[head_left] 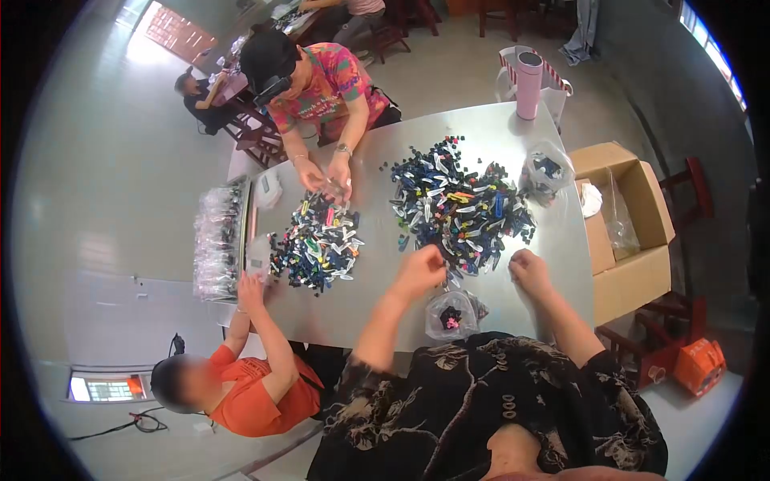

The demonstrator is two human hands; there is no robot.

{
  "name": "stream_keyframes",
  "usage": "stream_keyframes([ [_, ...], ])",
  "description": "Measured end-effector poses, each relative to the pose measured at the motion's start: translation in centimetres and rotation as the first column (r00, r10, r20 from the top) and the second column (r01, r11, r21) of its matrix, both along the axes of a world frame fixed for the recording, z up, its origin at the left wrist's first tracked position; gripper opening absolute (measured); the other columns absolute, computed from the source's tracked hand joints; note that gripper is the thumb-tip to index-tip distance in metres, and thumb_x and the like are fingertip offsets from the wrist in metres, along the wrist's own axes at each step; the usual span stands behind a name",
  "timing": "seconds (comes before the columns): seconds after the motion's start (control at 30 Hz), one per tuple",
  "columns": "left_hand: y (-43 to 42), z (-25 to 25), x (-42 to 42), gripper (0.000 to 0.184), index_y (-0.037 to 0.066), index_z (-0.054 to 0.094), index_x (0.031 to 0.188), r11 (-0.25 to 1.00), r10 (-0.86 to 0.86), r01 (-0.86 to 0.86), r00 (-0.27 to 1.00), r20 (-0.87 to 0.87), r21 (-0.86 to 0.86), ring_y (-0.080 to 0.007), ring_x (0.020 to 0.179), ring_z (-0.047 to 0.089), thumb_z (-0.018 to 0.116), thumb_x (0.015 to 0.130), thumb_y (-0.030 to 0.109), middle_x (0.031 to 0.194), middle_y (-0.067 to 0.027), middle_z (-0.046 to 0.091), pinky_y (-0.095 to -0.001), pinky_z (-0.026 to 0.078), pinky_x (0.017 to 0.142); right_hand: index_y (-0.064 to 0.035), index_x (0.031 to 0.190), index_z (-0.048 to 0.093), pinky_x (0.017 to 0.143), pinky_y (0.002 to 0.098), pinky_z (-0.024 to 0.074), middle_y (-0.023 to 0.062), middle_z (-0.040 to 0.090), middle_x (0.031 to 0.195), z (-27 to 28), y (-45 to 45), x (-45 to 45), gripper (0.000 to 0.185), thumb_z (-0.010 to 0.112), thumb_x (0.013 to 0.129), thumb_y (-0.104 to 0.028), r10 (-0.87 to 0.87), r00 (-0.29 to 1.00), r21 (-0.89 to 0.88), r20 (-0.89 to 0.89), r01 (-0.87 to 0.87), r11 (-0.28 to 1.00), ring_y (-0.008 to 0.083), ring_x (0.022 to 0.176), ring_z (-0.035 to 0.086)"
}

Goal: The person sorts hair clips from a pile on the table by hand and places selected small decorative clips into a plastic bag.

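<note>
My left hand is at the lower left edge of a large pile of small dark, clear and coloured plastic pieces, its fingers curled together; what they hold, if anything, is too small to name. My right hand rests on the metal table at the pile's lower right, fingers curled in, with nothing I can make out in them. Between my hands and closer to my body stands an open clear plastic bag with black and pink pieces inside.
Across the table, a person in a patterned shirt handles pieces over a smaller pile. A person in orange sits at the left, by packed bags. At the right are a filled bag, a pink bottle and an open cardboard box.
</note>
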State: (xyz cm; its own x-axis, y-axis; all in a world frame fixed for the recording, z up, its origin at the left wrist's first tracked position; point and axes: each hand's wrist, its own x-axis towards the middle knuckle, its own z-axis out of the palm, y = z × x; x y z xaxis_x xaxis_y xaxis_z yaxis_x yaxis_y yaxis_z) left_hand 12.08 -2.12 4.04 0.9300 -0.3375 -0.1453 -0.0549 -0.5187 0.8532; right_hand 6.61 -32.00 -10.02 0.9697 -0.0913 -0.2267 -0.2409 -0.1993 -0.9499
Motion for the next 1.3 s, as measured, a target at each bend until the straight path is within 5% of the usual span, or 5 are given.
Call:
stream_keyframes([
  [0.53,-1.6,3.1,-11.1,0.026,0.002,0.064,0.102,0.831,0.211,-0.369,0.901,0.379,0.415,-0.0376,0.086,0.063,0.076,0.081,0.013,0.090,-0.0172,0.063,-0.0436,0.052,0.071,-0.0007,0.093,0.068,0.059,0.0268,0.0500,0.0033,0.064,0.075,11.0,2.9,0.4,0.011,0.070,0.090,-0.012,0.094,0.991,0.086,0.099,-0.103,0.991,0.0085,0.066,0.060],
  [0.7,0.8,-1.1,-10.8,0.020,0.000,0.065,0.099,0.940,0.209,-0.255,0.956,0.208,0.228,-0.0329,0.077,0.063,0.073,0.082,0.008,0.091,-0.0166,0.062,-0.0392,0.051,0.068,-0.0104,0.097,0.071,0.054,0.0346,0.0491,0.0069,0.063,0.074,19.9,7.2,-2.4,0.019,0.076,0.079,-0.014,0.545,0.469,-0.399,0.694,-0.380,0.835,0.0245,0.061,0.063],
  [0.83,1.4,-1.2,-10.1,0.017,-0.002,0.065,0.097,0.956,0.257,-0.277,0.948,0.186,0.092,-0.0209,0.070,0.061,0.073,0.083,0.005,0.088,-0.0112,0.062,-0.0318,0.048,0.063,-0.0105,0.099,0.069,0.054,0.0347,0.0499,0.0064,0.064,0.079,16.1,9.6,-3.2,0.019,0.073,0.081,-0.017,0.803,0.428,-0.693,0.415,-0.423,0.584,0.0251,0.065,0.065],
  [1.07,2.9,-2.0,-10.4,0.022,-0.001,0.067,0.098,0.969,0.213,-0.222,0.973,-0.087,-0.104,-0.0163,0.068,0.058,0.076,0.083,0.012,0.087,-0.0089,0.061,-0.0305,0.049,0.065,-0.0074,0.105,0.065,0.078,0.0437,0.0534,0.0141,0.066,0.095,7.2,3.4,-1.2,0.020,0.065,0.086,-0.013,0.139,0.978,-0.516,0.158,-0.038,0.856,0.0347,0.086,0.067],
  [1.3,5.5,-2.1,-10.9,0.023,-0.002,0.067,0.102,0.949,0.299,-0.303,0.952,-0.063,-0.091,-0.0103,0.068,0.055,0.072,0.090,0.017,0.088,-0.0047,0.062,-0.0261,0.047,0.063,-0.0052,0.099,0.065,0.077,0.0443,0.0517,0.0170,0.067,0.092,0.4,-1.3,2.9,0.020,0.068,0.086,-0.020,-0.200,0.973,-0.678,0.119,0.227,0.699,0.0350,0.086,0.065],
])
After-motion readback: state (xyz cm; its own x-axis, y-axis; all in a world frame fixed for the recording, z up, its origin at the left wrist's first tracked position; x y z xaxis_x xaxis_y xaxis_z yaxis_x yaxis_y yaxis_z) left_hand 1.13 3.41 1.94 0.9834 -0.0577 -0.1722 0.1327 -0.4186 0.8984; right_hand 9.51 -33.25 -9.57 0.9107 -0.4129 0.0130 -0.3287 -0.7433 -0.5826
